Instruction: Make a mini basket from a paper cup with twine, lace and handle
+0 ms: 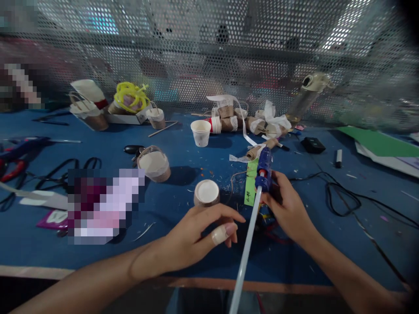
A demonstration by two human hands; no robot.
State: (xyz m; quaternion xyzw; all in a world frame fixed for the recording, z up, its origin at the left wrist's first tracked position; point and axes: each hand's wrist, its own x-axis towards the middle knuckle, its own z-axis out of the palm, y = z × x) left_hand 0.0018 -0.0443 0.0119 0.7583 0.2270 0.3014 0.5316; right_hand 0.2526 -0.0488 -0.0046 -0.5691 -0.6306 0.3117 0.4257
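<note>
My right hand (288, 205) is wrapped round a blue glue gun (264, 168). A long whitish glue stick (245, 257) juts from its back towards me. To the left, my left hand (203, 231) hovers over the table with loosely bent fingers apart and nothing in them; a bandage covers its thumb. Just beyond it stands a small brown-wrapped cup (208, 192) with a white top, its lower part hidden by the hand. A bright green paper strip (250, 183) lies partly behind the glue gun. Scissors, mostly hidden, seem to lie under the glue stick.
Farther off stand a white paper cup (200, 133) and a wrapped cup (153, 165). Wrapped cups and white ribbon (244, 117) pile up near the perforated metal screen (183, 56). A black cable (343, 196) loops at right. Another glue gun (22, 148) lies at left.
</note>
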